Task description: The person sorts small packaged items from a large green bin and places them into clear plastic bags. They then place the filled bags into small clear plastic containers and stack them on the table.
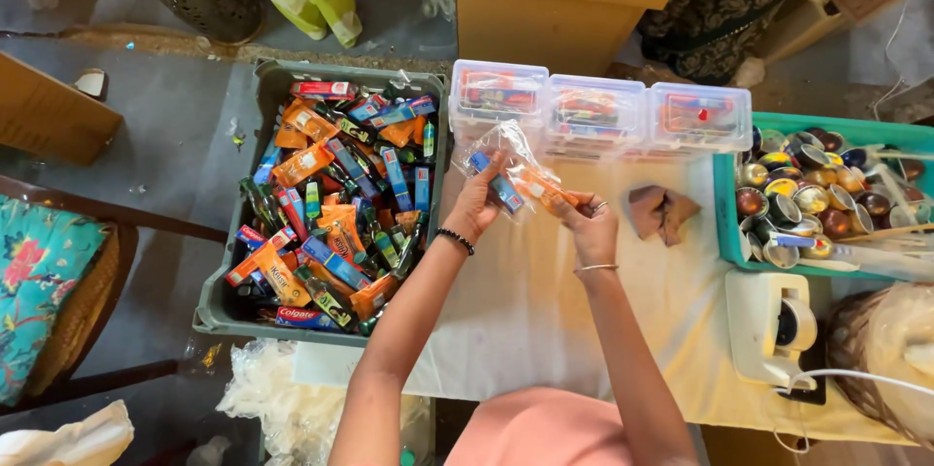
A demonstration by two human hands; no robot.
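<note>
A pale cloth-covered tabletop (545, 330) is carrying everything here. Beside it, a grey crate (226, 308) is sitting heaped with small boxed tubes and brushes in orange, blue and red. A teal tray (725, 223) of shiny round tins is lying at the right, and three clear lidded boxes (598, 111) are lining the far edge. Over the middle, the left hand (477, 205) and right hand (592, 225) are holding a clear plastic pouch (516, 174) between them, fingers pinching its two ends. The pouch is looking light, thin, crinkly and slippery, so it is probably best gripped at the edges, around the small packets inside.
</note>
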